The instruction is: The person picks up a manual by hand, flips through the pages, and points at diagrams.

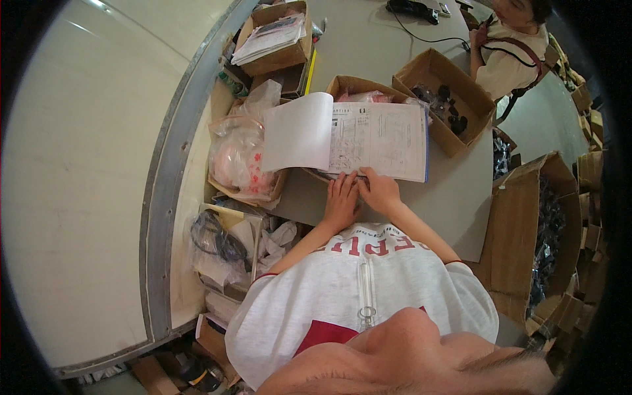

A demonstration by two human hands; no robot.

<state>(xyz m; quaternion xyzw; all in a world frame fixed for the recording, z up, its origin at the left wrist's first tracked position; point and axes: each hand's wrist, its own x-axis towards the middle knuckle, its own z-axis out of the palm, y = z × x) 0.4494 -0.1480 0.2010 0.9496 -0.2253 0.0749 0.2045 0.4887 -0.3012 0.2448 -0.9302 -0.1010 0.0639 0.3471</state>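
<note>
Left hand: the left hand (342, 201) is lying flat, fingers stretched out and together, palm down at the near edge of the booklet (368, 139); it is pressing on the paper rather than gripping anything.
Right hand: the right hand (378, 191) is resting just beside the left one, touching it, fingers loosely curled with the tips on the booklet's near edge; it is closing on nothing.
Booklet: it is lying open near the middle of the bench (454, 191), its right page printed with tables, its left page (299, 131) blank and curling up off the spread.
Box behind: a small carton (352, 85) is sitting partly under the booklet's far edge, with something pink showing inside.
Parts box: an open carton (444, 99) holding dark small parts is standing toward the bench's far right corner.
Bags: clear plastic bags (237, 155) with pink contents are sitting in a carton at the bench's left edge.
Paper box: another carton (273, 39) stacked with papers is standing at the far left corner.
Other person: a person (510, 46) in a light shirt is sitting at the far right end of the bench.
Big carton: a tall open carton (526, 217) is standing off the bench's right edge, dark parts inside.
</note>
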